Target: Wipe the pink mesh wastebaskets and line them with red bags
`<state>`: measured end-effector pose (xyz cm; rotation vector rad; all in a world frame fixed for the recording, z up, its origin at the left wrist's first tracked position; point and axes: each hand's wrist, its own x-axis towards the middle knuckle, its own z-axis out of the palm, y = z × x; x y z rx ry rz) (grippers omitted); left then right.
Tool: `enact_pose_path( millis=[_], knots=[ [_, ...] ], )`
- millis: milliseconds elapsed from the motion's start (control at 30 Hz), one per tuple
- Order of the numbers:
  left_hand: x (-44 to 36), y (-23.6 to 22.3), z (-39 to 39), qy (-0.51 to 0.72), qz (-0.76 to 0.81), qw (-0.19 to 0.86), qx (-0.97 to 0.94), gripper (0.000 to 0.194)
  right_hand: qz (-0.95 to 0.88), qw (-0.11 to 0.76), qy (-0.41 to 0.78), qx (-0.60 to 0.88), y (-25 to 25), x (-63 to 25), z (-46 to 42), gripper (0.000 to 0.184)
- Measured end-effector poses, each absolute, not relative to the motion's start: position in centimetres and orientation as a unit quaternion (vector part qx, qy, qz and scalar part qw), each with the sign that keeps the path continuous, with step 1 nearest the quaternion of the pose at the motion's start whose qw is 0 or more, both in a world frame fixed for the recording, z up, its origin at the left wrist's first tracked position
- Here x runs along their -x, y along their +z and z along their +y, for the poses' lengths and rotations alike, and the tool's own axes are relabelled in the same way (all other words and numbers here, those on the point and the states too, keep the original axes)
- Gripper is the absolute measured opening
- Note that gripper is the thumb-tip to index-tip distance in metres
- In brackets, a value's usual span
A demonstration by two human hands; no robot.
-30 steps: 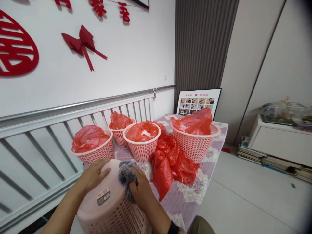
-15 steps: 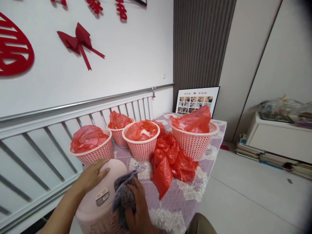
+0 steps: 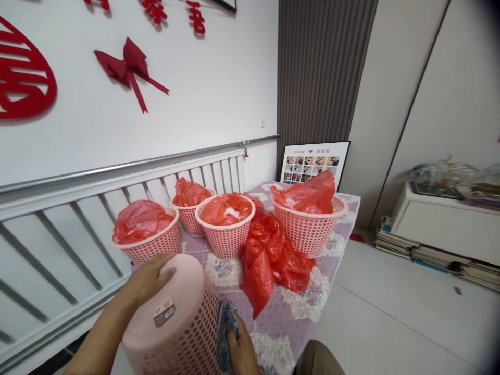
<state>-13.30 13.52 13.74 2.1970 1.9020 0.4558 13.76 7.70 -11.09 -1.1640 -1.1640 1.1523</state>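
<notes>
An upturned pink plastic basket [image 3: 179,328] with a perforated wall and a label on its base lies near me at the bottom of the view. My left hand [image 3: 150,278] rests flat on its base, fingers spread. My right hand [image 3: 242,351] presses a grey cloth [image 3: 225,330] against the basket's right side, low down by the table's quilt.
Several pink baskets lined with red plastic bags [image 3: 226,229] stand on the purple quilted table [image 3: 297,312]. A heap of loose red bags [image 3: 273,260] lies between them. A white railing [image 3: 78,229] runs along the left. A framed photo board [image 3: 312,161] leans behind; a white cabinet [image 3: 445,224] and stacked books are at right.
My right hand has slid the grey cloth from the top edge of the basket's base down along its right side. My left hand has stayed on the base.
</notes>
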Motion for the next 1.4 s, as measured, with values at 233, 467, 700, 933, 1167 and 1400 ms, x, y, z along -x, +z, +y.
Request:
enact_pose_path(
  millis=[233, 467, 700, 933, 1167, 1400],
  knots=[
    [13.3, 13.8, 13.5, 0.154, 0.641, 0.098, -0.746, 0.073, -0.635, 0.524, 0.392, 0.411, -1.8, -11.5, 6.3, 0.059],
    [13.3, 13.8, 13.4, 0.153, 0.641, 0.100, -0.745, 0.072, -0.628, 0.539, 0.354, 0.435, -6.5, -11.4, 7.6, 0.062],
    [13.4, 13.6, 13.7, 0.157, 0.639, 0.096, -0.747, 0.071, -0.535, 0.511, 0.419, 0.527, -12.6, -13.8, 8.1, 0.058],
    [13.5, 13.3, 13.6, 0.159, 0.636, 0.089, -0.750, 0.070, -0.587, 0.552, 0.371, 0.463, -7.0, -11.3, 6.0, 0.054],
    [13.4, 13.3, 13.7, 0.160, 0.636, 0.083, -0.750, 0.067, -0.693, 0.581, 0.210, 0.371, -3.3, -9.1, 3.8, 0.070],
    [13.4, 13.5, 13.6, 0.157, 0.636, 0.084, -0.751, 0.066, -0.649, 0.538, 0.277, 0.462, -13.7, -12.5, 3.9, 0.062]
  ],
)
